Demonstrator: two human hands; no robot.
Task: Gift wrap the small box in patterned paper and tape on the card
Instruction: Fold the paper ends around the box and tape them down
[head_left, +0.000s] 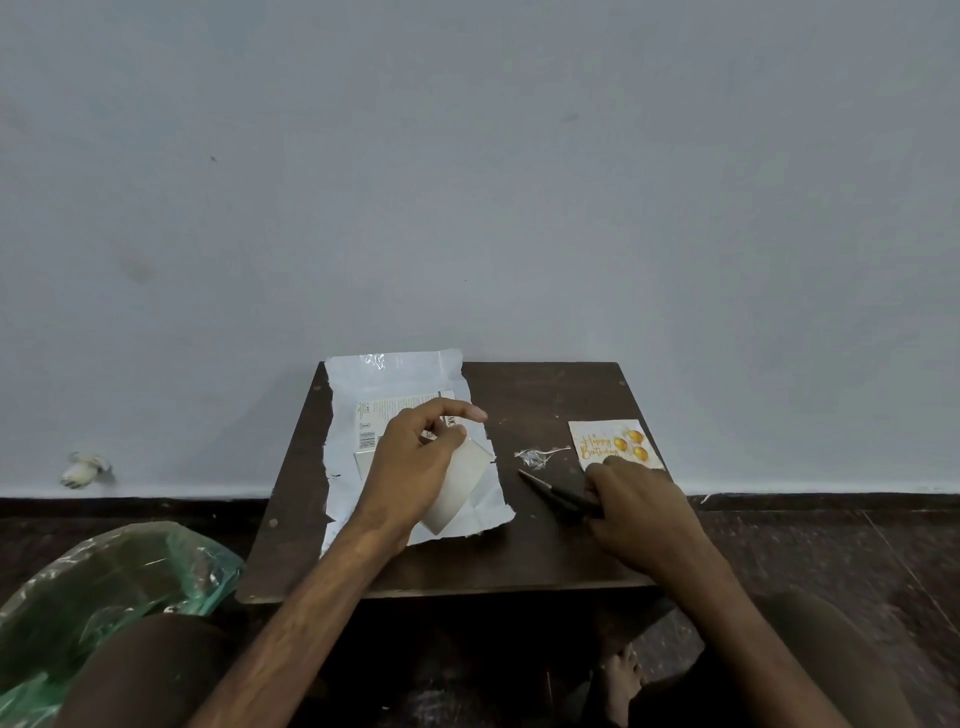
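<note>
A small white box (375, 426) lies on a sheet of wrapping paper (395, 374), white side up, on the left half of a small dark table (550, 395). My left hand (415, 457) holds a roll of clear tape (460, 488) over the paper, fingers curled round it, partly hiding the box. My right hand (636, 512) grips the handles of black scissors (553, 491), whose blades lie on the table pointing left. A "Happy Birthday" card (613, 444) with gold balloons lies just beyond my right hand.
A crumpled scrap of clear tape (535, 457) lies between the paper and the card. A green plastic bag (109, 592) sits on the floor at the left. A pale wall stands right behind the table. My knees and a foot (621, 675) are below the table's front edge.
</note>
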